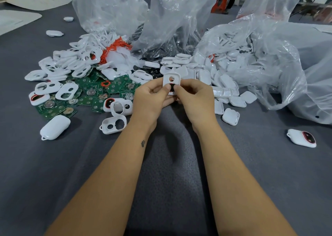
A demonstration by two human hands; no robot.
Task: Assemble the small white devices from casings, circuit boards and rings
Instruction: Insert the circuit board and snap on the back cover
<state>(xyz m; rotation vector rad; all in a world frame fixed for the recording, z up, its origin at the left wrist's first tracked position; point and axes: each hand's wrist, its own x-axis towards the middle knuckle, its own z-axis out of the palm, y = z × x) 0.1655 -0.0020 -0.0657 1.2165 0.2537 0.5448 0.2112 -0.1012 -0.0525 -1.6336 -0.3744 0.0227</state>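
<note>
Casing point(171, 80) between both hands point(172, 99) (thumbs pinching)

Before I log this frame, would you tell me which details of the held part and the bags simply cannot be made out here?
- Head view: lower half of the white casing is covered by the thumbs of the left hand and right hand; whether a ring is seated cannot be told.
- Dark parts inside the middle plastic bag are blurred by crinkled film.
- Circuit boards: markings too small to read.
</note>
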